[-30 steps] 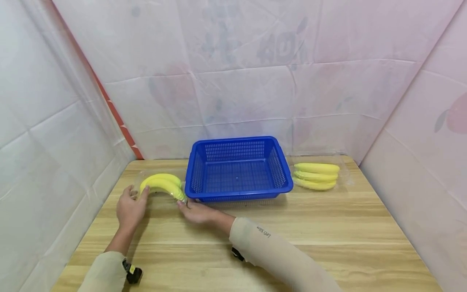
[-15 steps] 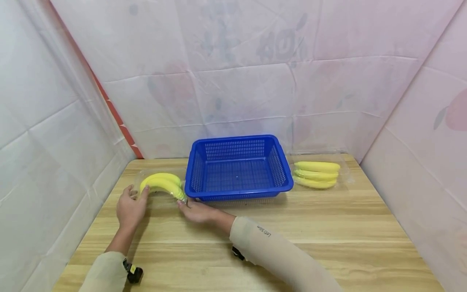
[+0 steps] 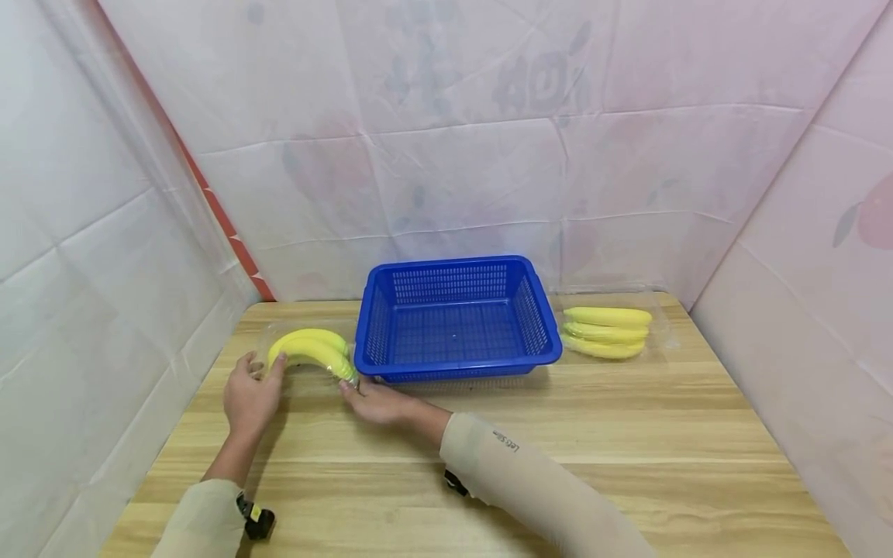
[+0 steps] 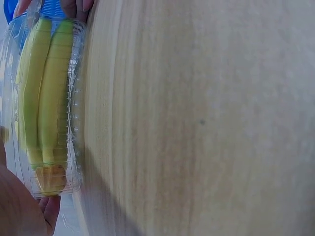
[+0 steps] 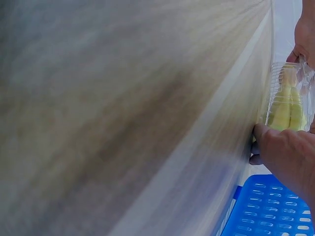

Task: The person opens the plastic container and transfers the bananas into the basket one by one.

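A clear plastic box [image 4: 78,93] of bananas [image 3: 314,349] lies at the table's left back, beside the blue basket. My left hand [image 3: 251,397] holds its left end; in the left wrist view, fingers show under that end. At the other end, my right hand [image 3: 380,404] grips the corner close to the basket's front left corner. The left wrist view shows the bananas side by side behind the ribbed plastic, their brown tip toward my left hand. Part of my right hand's fingers is hidden behind the box in the head view.
A blue slotted basket [image 3: 456,366] stands at the back middle with nothing in it. To its right lies a second clear box [image 3: 659,314] with several bananas [image 3: 607,333]. Pale sheets [image 3: 446,178] hang behind and on both sides of the wooden table [image 3: 558,434].
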